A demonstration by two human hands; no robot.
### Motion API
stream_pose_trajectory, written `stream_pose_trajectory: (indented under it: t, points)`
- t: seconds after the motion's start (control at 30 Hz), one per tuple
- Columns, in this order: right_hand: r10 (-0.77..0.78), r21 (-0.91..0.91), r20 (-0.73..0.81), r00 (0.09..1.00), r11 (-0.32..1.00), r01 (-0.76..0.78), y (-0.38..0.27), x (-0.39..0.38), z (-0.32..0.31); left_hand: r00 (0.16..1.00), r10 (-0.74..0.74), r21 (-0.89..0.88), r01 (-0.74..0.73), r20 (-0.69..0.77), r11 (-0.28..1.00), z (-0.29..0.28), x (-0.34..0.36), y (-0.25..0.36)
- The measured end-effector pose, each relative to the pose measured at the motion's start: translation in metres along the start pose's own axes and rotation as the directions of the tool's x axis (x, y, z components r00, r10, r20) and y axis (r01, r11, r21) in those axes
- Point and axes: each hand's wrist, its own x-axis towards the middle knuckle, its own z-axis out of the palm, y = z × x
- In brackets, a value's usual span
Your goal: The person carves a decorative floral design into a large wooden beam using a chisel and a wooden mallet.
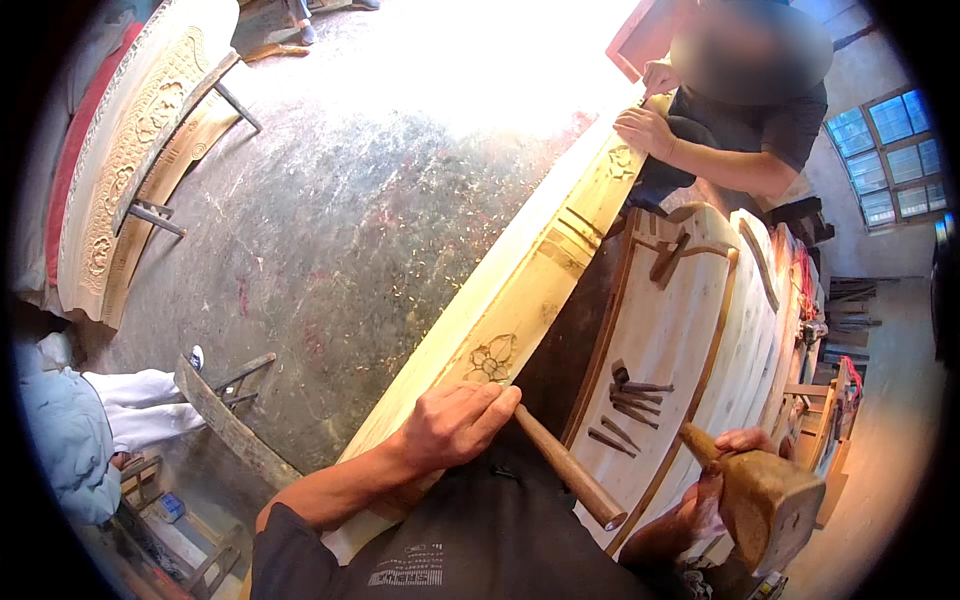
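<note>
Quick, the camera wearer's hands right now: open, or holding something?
Left hand: closed, holding a wooden-handled tool.
Right hand: closed, holding a wooden mallet.

Glare whites out floor [330, 220] at top; edges bowed, black fisheye rim

The grey floor [330, 190] was strewn with pale wood chips [400, 285], and a narrow wooden bench [225, 415] stood on it. Over to the right, a pale, brown-edged panel [685, 335] carried slim dark tools [635, 405] — loosely clustered near its middle — and a brown wooden block [667, 262] toward its far end.
</note>
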Motion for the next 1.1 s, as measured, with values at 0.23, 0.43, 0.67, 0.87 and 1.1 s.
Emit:
stream_pose_trajectory:
  t: [0.23,0.43,0.67,0.87,1.1]
  points:
    - [0.026,0.071,-0.173,0.985,0.997,-0.014,0.006,-0.003,0.019,1.0,0.016,-0.02,-0.016,0.013,1.0,0.0,0.003,-0.003]
    - [0.105,0.164,-0.133,0.985,0.983,-0.082,0.011,0.004,0.036,0.993,0.083,-0.024,-0.085,-0.082,0.996,-0.001,0.015,0.009]
    - [0.35,0.118,-0.072,0.934,0.933,-0.34,0.011,0.011,0.048,0.768,-0.635,-0.399,0.558,-0.084,0.728,0.006,0.008,-0.013]
    - [0.252,0.046,0.079,0.965,0.966,-0.256,0.027,0.009,0.043,0.81,-0.582,-0.343,0.527,-0.075,0.778,0.013,0.025,-0.021]
    - [0.47,0.246,-0.049,0.881,0.861,-0.446,0.008,0.009,0.051,0.884,-0.465,-0.242,0.463,0.056,0.852,0.009,0.043,-0.017]
